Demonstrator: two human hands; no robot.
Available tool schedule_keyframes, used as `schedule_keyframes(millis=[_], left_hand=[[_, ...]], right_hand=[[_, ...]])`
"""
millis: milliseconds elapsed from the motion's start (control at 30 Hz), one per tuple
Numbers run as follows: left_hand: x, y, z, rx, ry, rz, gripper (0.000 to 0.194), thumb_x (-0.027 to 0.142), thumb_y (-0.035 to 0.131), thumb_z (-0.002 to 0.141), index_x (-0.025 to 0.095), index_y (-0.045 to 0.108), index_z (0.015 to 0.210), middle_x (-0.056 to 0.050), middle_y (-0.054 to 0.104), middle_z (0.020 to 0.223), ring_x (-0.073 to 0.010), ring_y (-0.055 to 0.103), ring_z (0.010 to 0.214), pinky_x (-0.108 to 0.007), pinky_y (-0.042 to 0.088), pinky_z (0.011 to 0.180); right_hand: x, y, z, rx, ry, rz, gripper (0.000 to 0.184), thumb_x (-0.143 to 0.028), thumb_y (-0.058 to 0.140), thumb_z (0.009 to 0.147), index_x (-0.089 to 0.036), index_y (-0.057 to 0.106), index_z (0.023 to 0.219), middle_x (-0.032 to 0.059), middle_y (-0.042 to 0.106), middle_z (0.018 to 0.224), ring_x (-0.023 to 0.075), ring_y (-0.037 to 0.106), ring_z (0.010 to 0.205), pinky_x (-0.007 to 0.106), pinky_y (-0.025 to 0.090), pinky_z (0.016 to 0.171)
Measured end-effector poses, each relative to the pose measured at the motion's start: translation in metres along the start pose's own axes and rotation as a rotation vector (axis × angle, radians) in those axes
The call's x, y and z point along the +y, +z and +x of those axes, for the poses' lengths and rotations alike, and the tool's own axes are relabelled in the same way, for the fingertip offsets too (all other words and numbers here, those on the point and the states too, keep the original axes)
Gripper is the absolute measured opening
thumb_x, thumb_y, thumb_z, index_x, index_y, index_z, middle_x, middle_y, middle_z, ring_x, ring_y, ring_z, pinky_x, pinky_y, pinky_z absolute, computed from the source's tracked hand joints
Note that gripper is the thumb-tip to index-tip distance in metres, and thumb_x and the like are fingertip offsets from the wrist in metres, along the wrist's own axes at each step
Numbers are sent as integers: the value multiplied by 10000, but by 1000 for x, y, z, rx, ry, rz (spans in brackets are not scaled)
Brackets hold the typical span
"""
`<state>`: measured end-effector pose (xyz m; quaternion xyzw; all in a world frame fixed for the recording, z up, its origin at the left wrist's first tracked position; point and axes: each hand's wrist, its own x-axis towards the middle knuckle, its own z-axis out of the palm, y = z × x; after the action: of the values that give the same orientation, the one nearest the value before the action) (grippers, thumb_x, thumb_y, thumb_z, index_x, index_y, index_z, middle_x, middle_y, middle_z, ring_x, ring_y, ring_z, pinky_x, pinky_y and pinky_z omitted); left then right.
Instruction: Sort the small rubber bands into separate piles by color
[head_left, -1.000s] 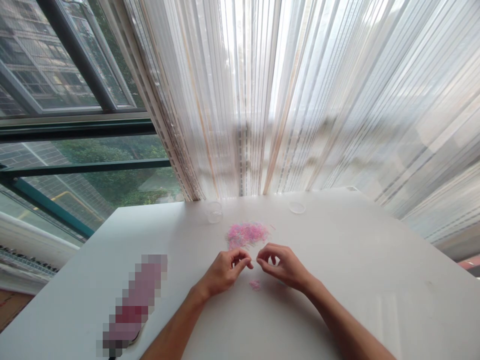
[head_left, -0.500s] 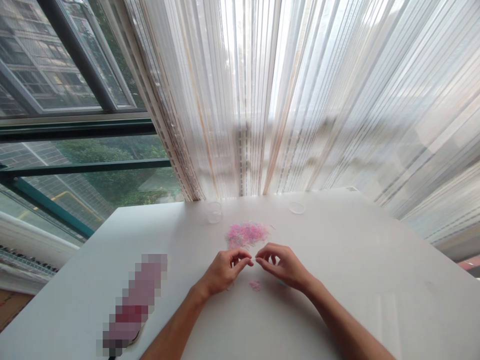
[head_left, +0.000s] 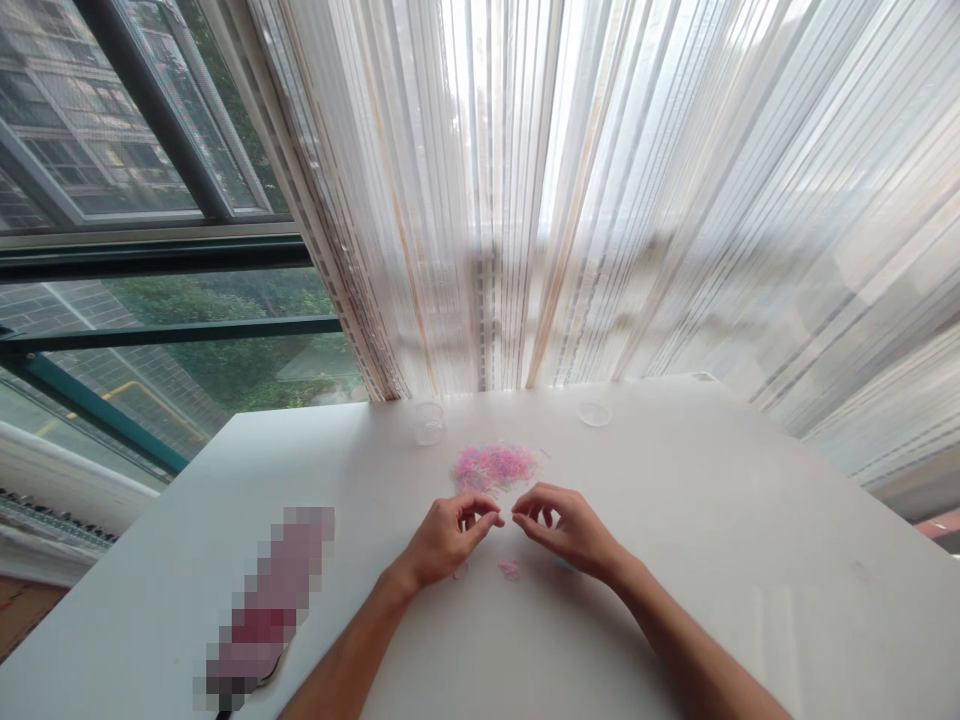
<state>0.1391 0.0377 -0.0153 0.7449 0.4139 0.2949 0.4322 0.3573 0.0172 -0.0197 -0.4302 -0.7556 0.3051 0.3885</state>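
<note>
A heap of tiny pink and pale-coloured loops, like small rubber bands [head_left: 493,466], lies on the white table [head_left: 712,520]. Just in front of it my left hand [head_left: 448,538] and my right hand [head_left: 564,526] meet fingertip to fingertip, each pinched closed. What they pinch between them is too small to make out. A small pink clump [head_left: 509,569] rests on the table under the hands, and a single loose loop [head_left: 460,572] lies by my left wrist.
A small clear cup [head_left: 428,423] and a clear lid [head_left: 594,414] stand at the table's far edge, against striped sheer curtains. A blurred-out pink object [head_left: 266,610] lies at the near left. A window is beyond the left edge.
Both hands have stayed in place, with only slight finger movement at the pinch. The heap and the small clump have not moved.
</note>
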Motion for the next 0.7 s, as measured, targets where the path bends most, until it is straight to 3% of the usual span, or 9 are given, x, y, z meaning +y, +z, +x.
schedule_keyframes(millis=[700], left_hand=[[-1, 2, 0, 8, -3, 46, 261, 362, 593, 896, 152, 741, 941, -2, 658, 672, -90, 433, 521, -207, 354, 509]], right_hand=[[-3, 2, 0, -39, 31, 27, 41, -219, 672, 833, -195, 684, 863, 14, 653, 788, 124, 603, 670, 223, 445, 583]])
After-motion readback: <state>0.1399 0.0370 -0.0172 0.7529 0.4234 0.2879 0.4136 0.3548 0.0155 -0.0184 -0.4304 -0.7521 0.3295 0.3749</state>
